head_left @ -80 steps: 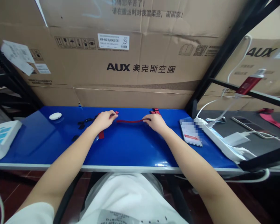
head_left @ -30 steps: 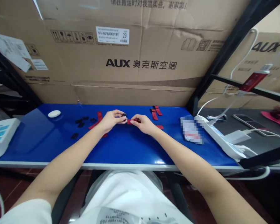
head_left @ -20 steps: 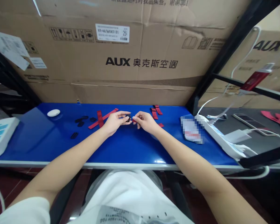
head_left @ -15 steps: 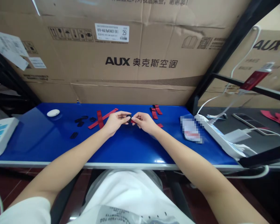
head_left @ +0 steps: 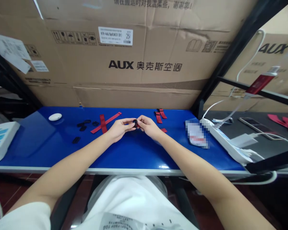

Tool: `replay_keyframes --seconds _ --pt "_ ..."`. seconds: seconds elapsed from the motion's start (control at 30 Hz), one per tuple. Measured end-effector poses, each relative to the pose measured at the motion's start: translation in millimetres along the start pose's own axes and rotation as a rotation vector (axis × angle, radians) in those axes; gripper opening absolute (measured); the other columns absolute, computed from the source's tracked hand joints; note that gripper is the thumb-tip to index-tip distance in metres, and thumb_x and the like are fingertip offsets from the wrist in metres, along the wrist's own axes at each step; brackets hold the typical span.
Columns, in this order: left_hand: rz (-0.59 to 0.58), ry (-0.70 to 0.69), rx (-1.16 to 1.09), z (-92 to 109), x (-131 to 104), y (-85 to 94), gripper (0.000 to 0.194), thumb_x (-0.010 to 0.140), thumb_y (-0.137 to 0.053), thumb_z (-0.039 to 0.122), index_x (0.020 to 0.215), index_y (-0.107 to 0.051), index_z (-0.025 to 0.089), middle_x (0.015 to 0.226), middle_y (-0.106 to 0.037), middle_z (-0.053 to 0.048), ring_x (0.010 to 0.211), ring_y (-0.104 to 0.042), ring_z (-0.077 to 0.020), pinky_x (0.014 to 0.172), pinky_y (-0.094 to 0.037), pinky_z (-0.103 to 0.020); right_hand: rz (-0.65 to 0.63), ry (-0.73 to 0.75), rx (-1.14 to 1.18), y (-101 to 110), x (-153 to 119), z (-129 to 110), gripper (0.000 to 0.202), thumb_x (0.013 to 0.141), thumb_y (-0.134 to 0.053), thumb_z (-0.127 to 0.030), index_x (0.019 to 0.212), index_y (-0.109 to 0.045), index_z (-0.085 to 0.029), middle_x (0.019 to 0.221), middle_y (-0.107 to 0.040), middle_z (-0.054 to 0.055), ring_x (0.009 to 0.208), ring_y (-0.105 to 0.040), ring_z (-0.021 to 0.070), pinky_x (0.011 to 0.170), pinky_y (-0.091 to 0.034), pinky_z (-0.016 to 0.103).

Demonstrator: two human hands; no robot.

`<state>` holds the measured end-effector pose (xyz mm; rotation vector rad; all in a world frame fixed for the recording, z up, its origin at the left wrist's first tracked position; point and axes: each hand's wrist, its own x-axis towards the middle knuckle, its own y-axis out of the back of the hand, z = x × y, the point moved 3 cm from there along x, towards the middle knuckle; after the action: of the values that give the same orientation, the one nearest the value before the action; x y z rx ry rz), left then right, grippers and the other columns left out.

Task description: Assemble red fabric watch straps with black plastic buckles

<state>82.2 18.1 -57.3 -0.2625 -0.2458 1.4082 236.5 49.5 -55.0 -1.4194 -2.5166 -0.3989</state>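
Observation:
Above the middle of the blue table, my left hand pinches a small black buckle between thumb and fingers. My right hand is closed at the buckle's right side, on a red strap of which only a sliver shows. Whether the strap passes through the buckle is too small to tell. Left of my hands, two red straps lie crossed. Several loose black buckles are scattered further left. Behind my right hand lie red straps with black buckles, and another red piece lies beside that wrist.
A large cardboard box walls off the back. A white oval object lies at the left, near a white device. On the right are a blurred packet, a white power strip with cables, and a phone.
Both hands have shifted slightly; the left has moved a little right and lower. The black buckle between them now shows more clearly. The things on the table stay put.

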Motion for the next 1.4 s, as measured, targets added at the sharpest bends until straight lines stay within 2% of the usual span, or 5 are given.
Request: replay_keyframes --seconds 0.63,0.77,0.87,0.97,1.4 --pt "-0.066 0.0 0.485 17 -8 -3.0 0.021 0.071 -0.076 0.022 0.083 -0.061 0.015 0.085 -0.069 -0.006 0.083 -0.069 -0.02 0.087 -0.054 -0.04 -0.07 0.059 -0.128 -2 -3 -7 0.018 0.081 -0.06 -0.036 0.085 -0.06 -0.018 0.083 -0.06 0.001 0.075 -0.051 0.0145 0.068 -0.04 0.028" --pt "0.197 -0.223 1.359 86 -32 43.1 0.025 0.072 -0.072 0.038 0.087 -0.067 0.019 0.1 -0.069 -0.008 0.097 -0.064 -0.0257 0.089 -0.049 -0.036 0.041 -0.002 -0.106 11 -3 -6 0.021 0.08 -0.061 -0.038 0.085 -0.059 -0.018 0.08 -0.061 0.001 0.07 -0.051 0.0132 0.064 -0.038 0.026" --pt "0.421 0.204 1.644 118 -58 102.7 0.034 0.064 -0.076 0.05 0.069 -0.063 0.019 0.074 -0.068 -0.008 0.077 -0.066 -0.0272 0.069 -0.05 -0.032 0.075 -0.036 -0.089 16 -2 -6 0.019 0.078 -0.061 -0.036 0.083 -0.058 -0.018 0.077 -0.061 0.001 0.067 -0.049 0.0125 0.061 -0.037 0.026" --pt "0.432 0.637 1.548 115 -82 144.5 0.041 0.053 -0.084 0.047 0.06 -0.057 0.017 0.062 -0.064 -0.008 0.062 -0.066 -0.0278 0.054 -0.048 -0.031 0.081 -0.054 -0.101 15 0 -6 0.016 0.077 -0.06 -0.034 0.081 -0.058 -0.018 0.076 -0.061 0.001 0.065 -0.049 0.0124 0.059 -0.036 0.025" --pt "0.432 0.439 1.21 92 -79 171.4 0.034 0.048 -0.086 0.025 0.069 -0.06 0.017 0.054 -0.064 -0.003 0.057 -0.066 -0.0222 0.055 -0.05 -0.027 0.062 -0.077 -0.163 13 -1 3 0.016 0.077 -0.059 -0.034 0.08 -0.058 -0.018 0.072 -0.061 0.001 0.063 -0.049 0.0125 0.059 -0.036 0.026"
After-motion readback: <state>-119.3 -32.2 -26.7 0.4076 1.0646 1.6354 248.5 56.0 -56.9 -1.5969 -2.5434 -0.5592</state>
